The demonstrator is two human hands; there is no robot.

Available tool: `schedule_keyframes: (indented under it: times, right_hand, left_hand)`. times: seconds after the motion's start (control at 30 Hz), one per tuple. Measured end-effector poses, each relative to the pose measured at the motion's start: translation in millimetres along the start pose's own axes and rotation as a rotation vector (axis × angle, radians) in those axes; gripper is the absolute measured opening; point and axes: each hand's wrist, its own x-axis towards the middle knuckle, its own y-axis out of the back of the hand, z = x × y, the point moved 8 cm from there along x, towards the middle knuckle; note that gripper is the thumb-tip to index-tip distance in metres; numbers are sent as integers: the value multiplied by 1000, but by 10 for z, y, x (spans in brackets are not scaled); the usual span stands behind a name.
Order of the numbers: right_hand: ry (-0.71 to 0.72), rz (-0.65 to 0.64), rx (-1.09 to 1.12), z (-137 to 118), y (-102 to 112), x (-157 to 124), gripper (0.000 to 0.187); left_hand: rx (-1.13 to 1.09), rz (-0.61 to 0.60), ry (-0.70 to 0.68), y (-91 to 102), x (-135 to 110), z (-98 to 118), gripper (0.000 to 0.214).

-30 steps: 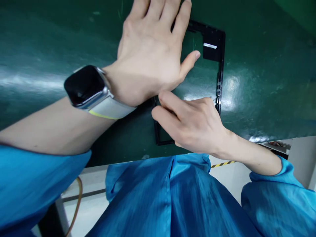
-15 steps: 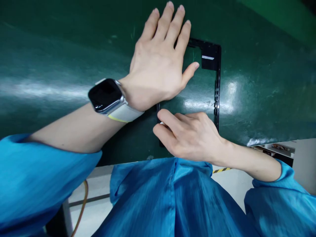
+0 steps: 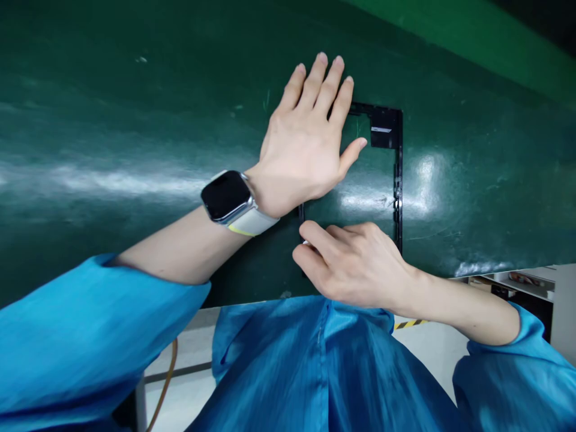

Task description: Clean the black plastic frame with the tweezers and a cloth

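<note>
Black rectangular frame (image 3: pixel 398 180) flat on green table (image 3: pixel 472 198), close to near edge, in front of torso, partly covered by both hands. Long axis approx fore-aft, i.e. pointing away from body; short sides roughly parallel to near table edge. Solid black panel (image 3: pixel 383 140) at far R corner, w/ pale strip (image 3: pixel 381 129) on it.

L hand (image 3: pixel 306 150) open, back up, w/ spread fingers pointing away from body, over far L part of frame. Thumb out toward panel, not touching. Can't tell about contact under palm. Watch (image 3: pixel 226 197) w/ light band on L wrist.

R hand (image 3: pixel 355 261) closed, w/ curled fingers, pinching small white sliver (image 3: pixel 306 242) btwn thumb & index, over near L part of frame. Can't ID sliver, mostly covered.

Visibility: R side mostly in view, near end behind R hand. Far side seen only from L little finger to R corner. Far L corner under L hand. L side just a short dark stretch btwn hands. Near side blocked by R hand. Details along R side too small to make out. Blue sleeves (image 3: pixel 112 342) cut off at view edges.
</note>
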Motion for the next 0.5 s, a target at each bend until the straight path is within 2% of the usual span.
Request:
schedule_keyframes:
  times: [0.17, 0.37, 0.5]
  right_hand:
    - [1, -6, 43, 11, -39, -60, 26]
    - [-54, -58, 307, 153, -96, -196, 20]
    - [-79, 22, 237, 230, -23, -190, 22]
  left_hand:
    - [-15, 40, -27, -34, 8, -48, 80]
    - [22, -47, 7, -137, 32, -89, 84]
    - [28, -40, 1, -130, 23, -70, 83]
